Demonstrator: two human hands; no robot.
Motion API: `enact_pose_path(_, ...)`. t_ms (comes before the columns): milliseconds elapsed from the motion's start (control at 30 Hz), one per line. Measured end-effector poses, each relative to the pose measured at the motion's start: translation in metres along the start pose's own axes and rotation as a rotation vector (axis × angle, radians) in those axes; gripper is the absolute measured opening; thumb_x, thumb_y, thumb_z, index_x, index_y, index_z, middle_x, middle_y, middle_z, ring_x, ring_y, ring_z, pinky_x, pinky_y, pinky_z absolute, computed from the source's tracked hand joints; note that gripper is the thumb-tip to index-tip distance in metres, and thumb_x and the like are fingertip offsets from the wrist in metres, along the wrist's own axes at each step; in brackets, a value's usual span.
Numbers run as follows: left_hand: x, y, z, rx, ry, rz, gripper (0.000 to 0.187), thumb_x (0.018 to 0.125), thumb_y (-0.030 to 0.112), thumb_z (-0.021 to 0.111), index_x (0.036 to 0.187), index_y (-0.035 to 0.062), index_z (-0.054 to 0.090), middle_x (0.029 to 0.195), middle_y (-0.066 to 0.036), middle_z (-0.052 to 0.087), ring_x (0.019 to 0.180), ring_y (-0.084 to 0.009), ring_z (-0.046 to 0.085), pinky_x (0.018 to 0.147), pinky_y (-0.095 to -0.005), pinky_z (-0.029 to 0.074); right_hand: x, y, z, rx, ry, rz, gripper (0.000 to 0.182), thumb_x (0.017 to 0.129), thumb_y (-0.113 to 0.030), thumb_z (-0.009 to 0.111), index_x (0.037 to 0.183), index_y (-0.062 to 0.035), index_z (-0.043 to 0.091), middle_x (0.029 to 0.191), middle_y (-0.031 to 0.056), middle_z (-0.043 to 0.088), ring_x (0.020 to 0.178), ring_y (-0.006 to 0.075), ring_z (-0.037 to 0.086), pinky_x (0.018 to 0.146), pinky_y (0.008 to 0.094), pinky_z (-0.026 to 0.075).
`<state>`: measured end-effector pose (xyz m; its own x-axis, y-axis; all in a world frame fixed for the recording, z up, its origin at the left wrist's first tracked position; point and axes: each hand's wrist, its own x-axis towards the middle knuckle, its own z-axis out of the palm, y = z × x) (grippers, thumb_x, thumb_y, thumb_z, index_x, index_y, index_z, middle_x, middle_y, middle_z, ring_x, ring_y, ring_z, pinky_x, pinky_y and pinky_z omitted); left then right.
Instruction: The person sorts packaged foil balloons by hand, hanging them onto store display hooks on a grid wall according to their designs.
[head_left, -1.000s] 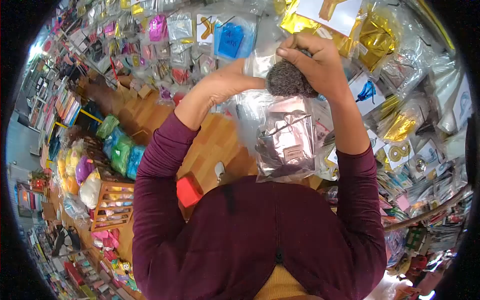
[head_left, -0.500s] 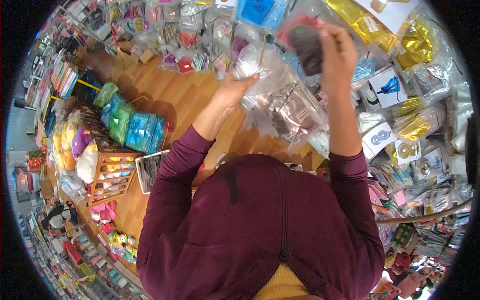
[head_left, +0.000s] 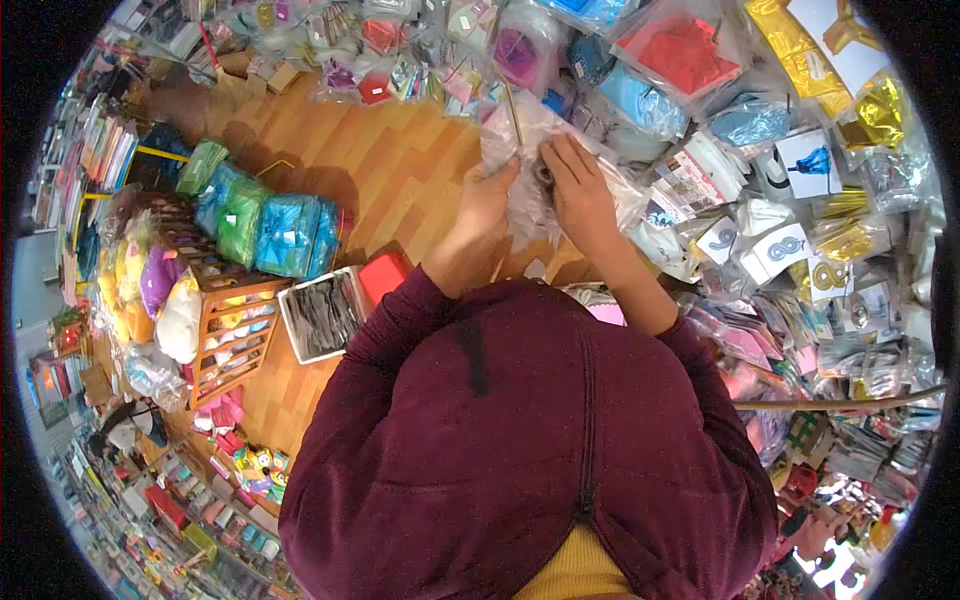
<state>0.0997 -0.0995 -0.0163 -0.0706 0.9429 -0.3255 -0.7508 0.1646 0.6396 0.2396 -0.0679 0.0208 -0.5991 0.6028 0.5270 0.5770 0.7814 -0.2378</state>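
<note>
A stack of clear plastic packets (head_left: 530, 215) hangs from a metal hook rod (head_left: 514, 115) in front of me. My left hand (head_left: 485, 205) grips the left edge of the packets, thumb pointing up beside the rod. On their right side lies my right hand (head_left: 580, 190), fingers stretched out over the plastic near a small dark loop. Just right of the hands hang a red packet (head_left: 680, 52) and a light blue packet (head_left: 643, 103).
Packets with printed cards (head_left: 780, 250) crowd the right side. A wooden crib (head_left: 235, 335) with stuffed toys, a blue wrapped bundle (head_left: 293, 235), a white bin (head_left: 325, 315) and a red box (head_left: 384, 274) stand at the left on the wooden floor (head_left: 400, 170).
My right hand has come down and left from the dark packet it was holding onto the clear packets. That dark packet no longer shows. My left hand has moved slightly lower.
</note>
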Motion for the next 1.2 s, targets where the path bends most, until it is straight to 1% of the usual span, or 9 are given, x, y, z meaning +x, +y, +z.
enact_pose_path(233, -0.012, -0.001, -0.020, 0.027, 0.020, -0.242, 0.026, 0.089, 0.013, 0.045, 0.108, -0.0037, 0.051, 0.105, -0.014, 0.056, 0.090, -0.0248, 0.058, 0.078, -0.0398, 0.049, -0.035, -0.002, 0.019, 0.218, 0.012, 0.227, 0.038, 0.066, 0.006, 0.053, 0.103, -0.0012, 0.056, 0.112, 0.0167, 0.052, 0.102, 0.0337, 0.049, 0.087, 0.0378, 0.040)
enact_pose_path(333, -0.003, 0.000, -0.026, -0.002, 0.020, -0.256, 0.023, 0.089, 0.011, 0.044, 0.108, -0.0021, 0.049, 0.095, -0.012, 0.058, 0.083, -0.0231, 0.059, 0.069, -0.0361, 0.052, -0.012, -0.016, 0.006, 0.298, 0.386, 0.510, 0.028, 0.065, 0.001, 0.062, 0.092, -0.0011, 0.054, 0.097, 0.0160, 0.051, 0.093, 0.0328, 0.048, 0.082, 0.0378, 0.038)
enact_pose_path(367, -0.002, 0.001, -0.027, -0.001, 0.023, -0.271, 0.023, 0.089, 0.011, 0.044, 0.108, -0.0021, 0.049, 0.095, -0.012, 0.058, 0.083, -0.0231, 0.059, 0.069, -0.0361, 0.052, -0.001, -0.021, 0.000, 0.295, 0.381, 0.524, 0.028, 0.065, 0.001, 0.062, 0.092, -0.0011, 0.054, 0.097, 0.0160, 0.051, 0.093, 0.0328, 0.048, 0.082, 0.0378, 0.038)
enact_pose_path(433, 0.002, 0.003, -0.028, -0.113, -0.040, -0.267, 0.024, 0.088, 0.008, 0.042, 0.111, 0.0009, 0.048, 0.098, -0.010, 0.057, 0.085, -0.0221, 0.059, 0.070, -0.0347, 0.051, 0.018, -0.028, -0.004, 0.257, 0.381, 0.425, 0.030, 0.064, -0.001, 0.065, 0.091, -0.0021, 0.053, 0.096, 0.0157, 0.051, 0.092, 0.0326, 0.048, 0.082, 0.0392, 0.037)
enact_pose_path(533, 0.007, -0.014, -0.049, -0.209, -0.226, -0.198, 0.026, 0.087, 0.004, 0.041, 0.112, 0.0030, 0.046, 0.102, -0.009, 0.055, 0.088, -0.0209, 0.058, 0.072, -0.0336, 0.051, 0.016, -0.064, 0.032, 0.164, 0.029, 0.299, 0.035, 0.074, -0.011, 0.057, 0.108, -0.0034, 0.052, 0.121, 0.0199, 0.041, 0.109, 0.0363, 0.041, 0.093, 0.0441, 0.032)
enact_pose_path(667, -0.005, 0.002, -0.043, -0.173, -0.020, -0.254, 0.030, 0.085, 0.002, 0.039, 0.114, 0.0037, 0.045, 0.106, -0.009, 0.053, 0.091, -0.0201, 0.056, 0.071, -0.0330, 0.051, 0.002, -0.063, 0.060, 0.121, -0.070, 0.306, 0.042, 0.077, -0.008, 0.051, 0.118, -0.0019, 0.045, 0.132, 0.0205, 0.033, 0.120, 0.0382, 0.032, 0.099, 0.0477, 0.026)
enact_pose_path(767, -0.011, -0.013, -0.059, -0.167, 0.007, -0.264, 0.031, 0.086, 0.002, 0.037, 0.117, 0.0031, 0.043, 0.109, -0.010, 0.052, 0.094, -0.0202, 0.055, 0.075, -0.0325, 0.050, 0.000, -0.062, 0.067, 0.144, -0.006, 0.376, 0.046, 0.077, -0.007, 0.050, 0.121, 0.0001, 0.041, 0.132, 0.0199, 0.033, 0.120, 0.0380, 0.032, 0.098, 0.0478, 0.028)
enact_pose_path(833, -0.013, -0.007, -0.048, -0.156, 0.051, -0.254, 0.031, 0.088, 0.002, 0.035, 0.117, 0.0029, 0.043, 0.111, -0.011, 0.051, 0.097, -0.0204, 0.053, 0.080, -0.0329, 0.048, 0.001, -0.060, 0.068, 0.072, -0.022, 0.360, 0.054, 0.074, -0.003, 0.053, 0.125, 0.0010, 0.036, 0.131, 0.0183, 0.036, 0.121, 0.0364, 0.033, 0.098, 0.0410, 0.030)
enact_pose_path(1200, -0.020, -0.016, -0.075, -0.253, 0.093, -0.311, 0.029, 0.092, 0.011, 0.038, 0.119, 0.0029, 0.041, 0.110, -0.010, 0.052, 0.097, -0.0223, 0.053, 0.081, -0.0369, 0.047, -0.007, -0.059, 0.097, 0.132, 0.058, 0.415, 0.038, 0.073, -0.001, 0.049, 0.111, 0.0011, 0.050, 0.123, 0.0209, 0.044, 0.114, 0.0363, 0.041, 0.096, 0.0403, 0.034)
